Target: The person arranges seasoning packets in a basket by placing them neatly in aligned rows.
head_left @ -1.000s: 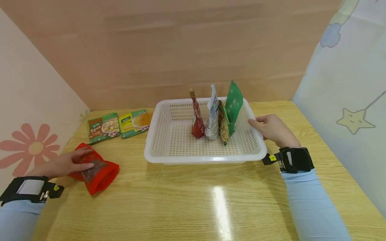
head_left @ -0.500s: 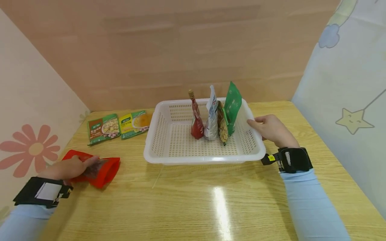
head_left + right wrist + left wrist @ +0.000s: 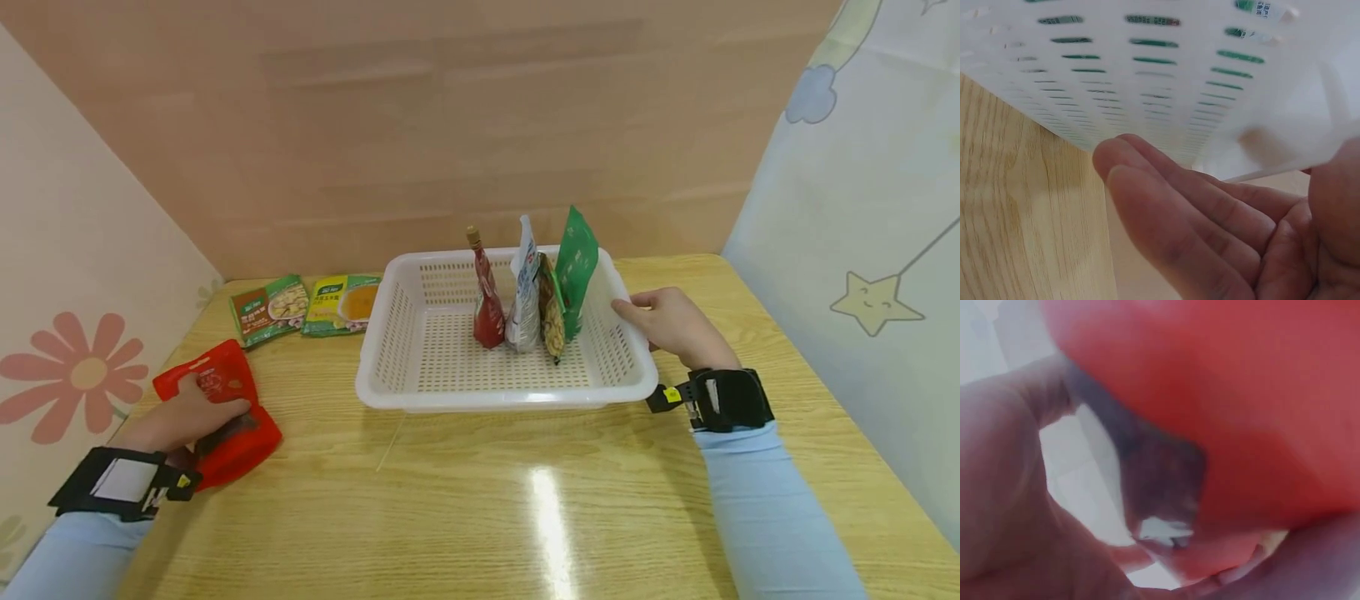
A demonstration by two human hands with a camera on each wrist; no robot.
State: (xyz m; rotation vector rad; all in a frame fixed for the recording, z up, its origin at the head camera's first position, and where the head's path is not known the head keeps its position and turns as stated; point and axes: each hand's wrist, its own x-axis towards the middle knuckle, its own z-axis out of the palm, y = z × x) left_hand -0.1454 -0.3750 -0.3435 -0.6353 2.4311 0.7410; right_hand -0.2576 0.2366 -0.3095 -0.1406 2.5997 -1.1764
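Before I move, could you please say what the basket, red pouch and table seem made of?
Basket: probably molded plastic, smooth, given regular slots and shiny rim. Red pouch: likely plastic film, fairly matte, from softly curving sides. Table: glossy wood or wood-look laminate, judging by grain and reflection.

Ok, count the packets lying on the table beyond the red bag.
2: the brown packet at the left, the yellow packet between it and the basket, whose wall could hide others.
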